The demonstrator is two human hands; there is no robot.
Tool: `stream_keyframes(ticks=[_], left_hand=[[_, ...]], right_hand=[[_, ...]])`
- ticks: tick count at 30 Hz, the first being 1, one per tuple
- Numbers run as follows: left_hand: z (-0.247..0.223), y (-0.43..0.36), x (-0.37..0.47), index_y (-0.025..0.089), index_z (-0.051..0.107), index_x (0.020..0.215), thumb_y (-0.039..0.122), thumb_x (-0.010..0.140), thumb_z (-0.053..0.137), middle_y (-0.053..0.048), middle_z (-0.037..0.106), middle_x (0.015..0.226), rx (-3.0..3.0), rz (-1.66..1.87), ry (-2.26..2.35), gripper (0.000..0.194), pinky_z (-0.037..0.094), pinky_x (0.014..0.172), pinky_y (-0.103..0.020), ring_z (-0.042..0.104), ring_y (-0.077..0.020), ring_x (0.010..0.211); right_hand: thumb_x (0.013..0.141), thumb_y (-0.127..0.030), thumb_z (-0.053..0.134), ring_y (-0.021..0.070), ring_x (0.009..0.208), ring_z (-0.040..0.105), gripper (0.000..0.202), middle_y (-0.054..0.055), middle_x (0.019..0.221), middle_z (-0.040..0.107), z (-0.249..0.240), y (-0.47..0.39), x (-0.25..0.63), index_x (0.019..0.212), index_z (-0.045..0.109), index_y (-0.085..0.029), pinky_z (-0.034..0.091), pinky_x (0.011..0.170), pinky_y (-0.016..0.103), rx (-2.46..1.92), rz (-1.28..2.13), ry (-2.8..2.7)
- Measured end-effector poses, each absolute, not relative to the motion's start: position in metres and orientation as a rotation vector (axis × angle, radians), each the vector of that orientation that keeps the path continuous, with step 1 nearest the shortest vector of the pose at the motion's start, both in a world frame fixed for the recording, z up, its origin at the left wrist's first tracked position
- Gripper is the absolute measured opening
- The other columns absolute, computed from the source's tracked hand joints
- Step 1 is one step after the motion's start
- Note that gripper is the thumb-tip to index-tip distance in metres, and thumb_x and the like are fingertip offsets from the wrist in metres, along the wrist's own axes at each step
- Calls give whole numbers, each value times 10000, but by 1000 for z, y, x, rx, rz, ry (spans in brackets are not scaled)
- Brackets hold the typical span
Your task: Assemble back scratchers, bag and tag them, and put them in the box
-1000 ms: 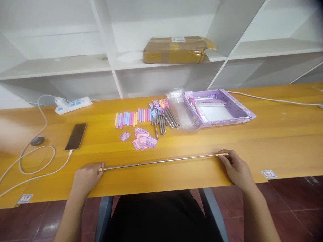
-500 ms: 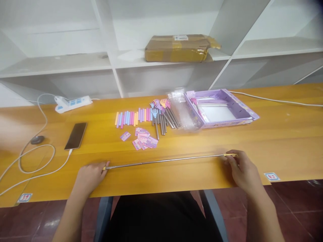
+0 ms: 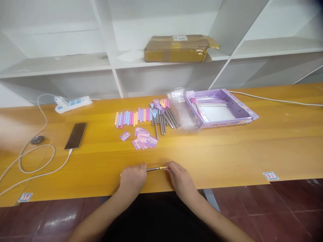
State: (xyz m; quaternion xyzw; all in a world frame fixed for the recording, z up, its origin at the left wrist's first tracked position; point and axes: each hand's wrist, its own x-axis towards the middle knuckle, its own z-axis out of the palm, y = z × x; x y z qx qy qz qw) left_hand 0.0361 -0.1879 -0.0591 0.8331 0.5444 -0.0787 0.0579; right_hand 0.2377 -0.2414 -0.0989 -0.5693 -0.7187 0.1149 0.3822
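Between my two hands, near the table's front edge, is a telescopic back scratcher (image 3: 152, 169) with a short length of metal rod showing. My left hand (image 3: 133, 179) is wrapped around its handle end, and a bit of yellow peeks out at the hand's left side. The fingers of my right hand (image 3: 180, 178) pinch the yellow head at the other end, most of which they hide. Further back lies a pile of similar back scratchers (image 3: 161, 116) with blue, purple, yellow and pink hand-shaped heads. Beside it are coloured handle sleeves (image 3: 128, 118) in a row and small printed cards (image 3: 144, 138).
A purple open box (image 3: 242, 107) holds scratchers and packaging, with clear plastic bags (image 3: 185, 116) at its left. On the left are a phone (image 3: 75, 135) with a cable, a dark small object (image 3: 37, 139) and a power strip (image 3: 73, 104). A taped carton (image 3: 176, 50) sits on the shelf.
My hands have come together from far apart, the left moving right and the right moving left. The back scratcher's long rod has slid in and is now short.
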Motion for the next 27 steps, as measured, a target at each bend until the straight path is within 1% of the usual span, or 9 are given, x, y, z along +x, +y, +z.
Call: stream_keyframes(ticks=[4, 9, 16, 18, 20, 22, 23, 25, 27], left_hand=[[-59, -185, 30, 126, 797, 960, 218, 1097, 436, -177, 809, 809, 2508, -276, 1644, 397, 556, 617, -335, 813, -324, 759], [-63, -185, 31, 142, 793, 1004, 205, 1090, 445, -164, 820, 845, 2489, -355, 1615, 364, 566, 637, -353, 820, -339, 785], [-66, -184, 30, 141, 784, 949, 273, 1106, 427, -175, 814, 831, 2477, -282, 1606, 412, 490, 610, -330, 807, -331, 760], [-67, -182, 25, 159, 775, 942, 286, 1097, 451, -157, 816, 836, 2497, -232, 1581, 380, 465, 620, -326, 801, -317, 766], [-67, -180, 20, 177, 758, 949, 278, 1069, 503, -127, 815, 848, 2527, -181, 1536, 300, 443, 634, -323, 794, -297, 787], [-65, -178, 16, 190, 731, 943, 258, 1028, 553, -95, 804, 852, 2547, -128, 1510, 208, 420, 639, -321, 781, -276, 800], [-64, -177, 14, 196, 713, 934, 256, 1015, 565, -80, 794, 847, 2551, -98, 1512, 179, 410, 639, -322, 772, -266, 800], [-59, -176, 11, 205, 676, 917, 274, 1013, 561, -57, 770, 833, 2543, -33, 1537, 165, 394, 638, -326, 749, -245, 782], [-55, -176, 9, 211, 641, 915, 302, 1026, 542, -41, 748, 828, 2526, 27, 1558, 175, 385, 641, -331, 725, -231, 763]], right_hand=[[1129, -202, 468, 194, 721, 665, 193, 25, 853, 679, -100, -240, 247, 987, 591, -246, 517, 640, 298, -1461, 314, -1821], [1127, -199, 462, 202, 717, 645, 206, 22, 839, 655, -102, -240, 245, 963, 577, -249, 500, 642, 303, -1481, 347, -1830], [1132, -216, 400, 228, 758, 634, 238, 51, 901, 645, -102, -242, 241, 979, 579, -249, 526, 672, 335, -1579, 398, -1840], [1141, -242, 385, 235, 808, 661, 252, 62, 937, 668, -89, -240, 248, 1005, 597, -248, 552, 718, 346, -1561, 517, -1896], [1148, -289, 405, 234, 906, 703, 244, 69, 1019, 704, -67, -235, 264, 1057, 628, -250, 580, 810, 352, -1467, 732, -2011], [1145, -374, 459, 231, 1036, 726, 230, 67, 1140, 735, -39, -224, 287, 1135, 659, -261, 582, 919, 353, -1343, 947, -2120], [1144, -415, 461, 230, 1045, 729, 256, 64, 1153, 744, -25, -216, 300, 1155, 666, -264, 580, 920, 350, -1341, 978, -2116], [1151, -481, 403, 233, 1009, 727, 349, 66, 1128, 757, -3, -197, 327, 1194, 668, -257, 572, 900, 356, -1423, 869, -2037], [1145, -510, 373, 254, 964, 721, 415, 87, 1080, 764, 9, -171, 352, 1162, 684, -236, 556, 862, 368, -1560, 606, -1976]])
